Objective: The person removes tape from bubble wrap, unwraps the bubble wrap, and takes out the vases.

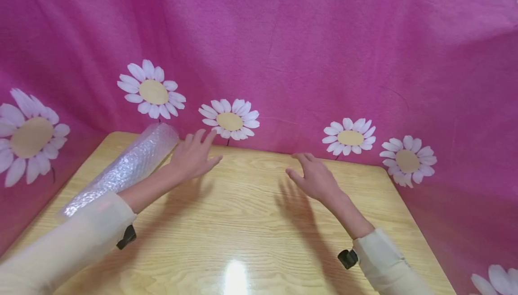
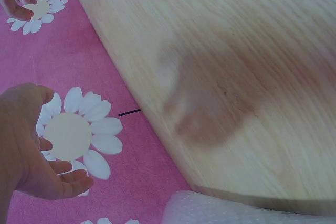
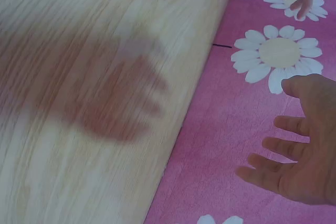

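Observation:
A roll of clear bubble wrap (image 1: 125,167) lies along the left side of the wooden table (image 1: 251,223). Above the table, just right of the roll's far end, hovers my left hand (image 1: 193,158), fingers spread and nothing held. My right hand (image 1: 317,179) hangs over the far right part of the table, its fingers loosely bent and its palm bare. In the left wrist view the roll's end (image 2: 226,211) shows at the bottom, below the left hand (image 2: 39,150). The right wrist view has the right hand (image 3: 299,145) with fingers apart, holding nothing.
A pink cloth (image 1: 275,52) printed with white daisies stands as a wall behind the table and down both sides. Black devices (image 1: 348,258) are strapped at both wrists. Shadows of both hands fall on the tabletop, and a bright glare spot shows near its front.

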Demonstrator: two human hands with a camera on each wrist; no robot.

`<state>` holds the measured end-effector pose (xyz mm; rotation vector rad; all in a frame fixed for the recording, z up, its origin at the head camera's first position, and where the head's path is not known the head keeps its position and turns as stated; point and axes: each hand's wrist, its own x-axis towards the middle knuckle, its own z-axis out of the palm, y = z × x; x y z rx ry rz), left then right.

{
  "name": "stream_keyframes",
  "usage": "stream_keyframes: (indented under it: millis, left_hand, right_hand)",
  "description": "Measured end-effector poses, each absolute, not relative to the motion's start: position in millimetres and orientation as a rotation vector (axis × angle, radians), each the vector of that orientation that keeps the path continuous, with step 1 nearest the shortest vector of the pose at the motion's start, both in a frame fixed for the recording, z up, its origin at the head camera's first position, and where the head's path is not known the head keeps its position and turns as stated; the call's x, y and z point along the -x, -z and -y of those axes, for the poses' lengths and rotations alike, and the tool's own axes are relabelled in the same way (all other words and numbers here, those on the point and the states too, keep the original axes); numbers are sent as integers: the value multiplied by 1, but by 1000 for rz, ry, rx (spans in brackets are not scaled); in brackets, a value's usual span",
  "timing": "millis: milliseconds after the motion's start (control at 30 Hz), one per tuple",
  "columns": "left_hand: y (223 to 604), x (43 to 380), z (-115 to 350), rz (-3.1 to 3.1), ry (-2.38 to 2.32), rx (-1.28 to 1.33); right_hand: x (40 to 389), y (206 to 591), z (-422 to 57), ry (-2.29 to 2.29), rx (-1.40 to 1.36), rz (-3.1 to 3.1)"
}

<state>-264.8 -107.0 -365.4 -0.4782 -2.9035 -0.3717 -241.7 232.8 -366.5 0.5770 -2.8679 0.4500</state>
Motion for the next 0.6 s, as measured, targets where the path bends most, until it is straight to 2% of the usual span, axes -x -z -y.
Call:
stream_keyframes:
  millis: [600]
  left_hand:
    - [375, 254, 136, 2881, 435, 476]
  right_hand:
    - [230, 381, -214, -709, -585, 2891]
